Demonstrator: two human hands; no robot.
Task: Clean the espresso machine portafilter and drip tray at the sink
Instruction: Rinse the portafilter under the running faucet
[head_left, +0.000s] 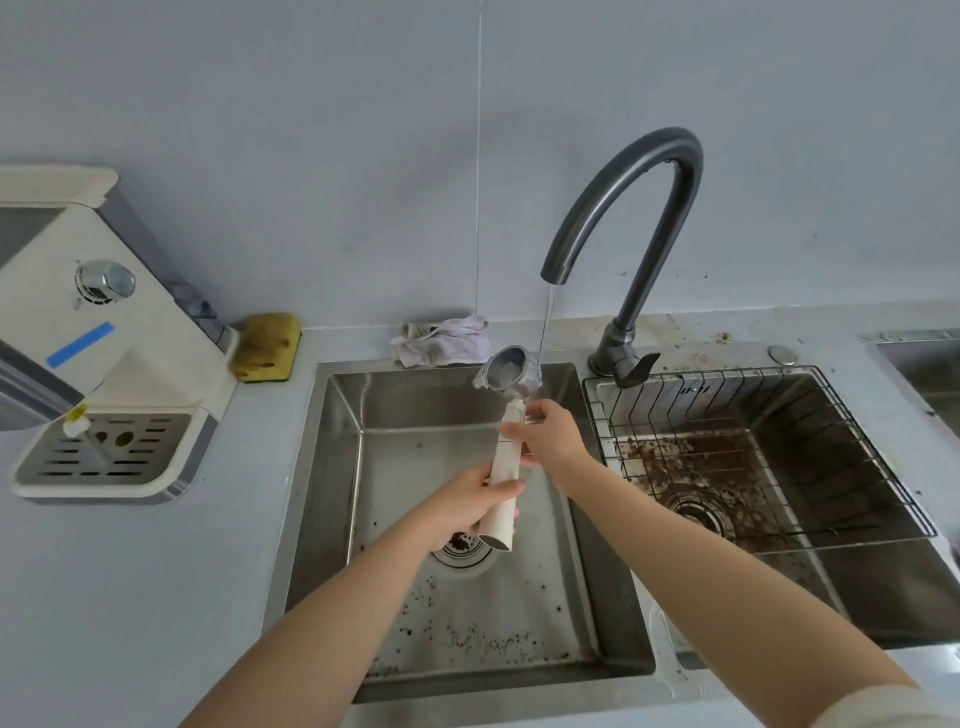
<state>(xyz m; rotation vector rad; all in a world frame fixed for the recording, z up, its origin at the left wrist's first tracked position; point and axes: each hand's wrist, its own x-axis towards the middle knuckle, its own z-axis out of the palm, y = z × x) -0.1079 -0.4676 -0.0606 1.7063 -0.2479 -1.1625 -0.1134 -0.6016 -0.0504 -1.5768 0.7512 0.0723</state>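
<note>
I hold the portafilter (505, 457) over the left sink (332, 467), left hand (480, 501) clenched round its handle, right hand (545, 439) pinching the neck; its basket sits under the tap's stream (545, 327), water pooling inside. Grounds speck both basins. The drip tray (104, 457), far left on the worktop, looks unwashed.

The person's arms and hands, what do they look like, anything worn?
Both forearms are bare. The left hand and right hand show no gloves, rings or watch. A pale cream sleeve edge shows on the right arm at the bottom corner.
</note>
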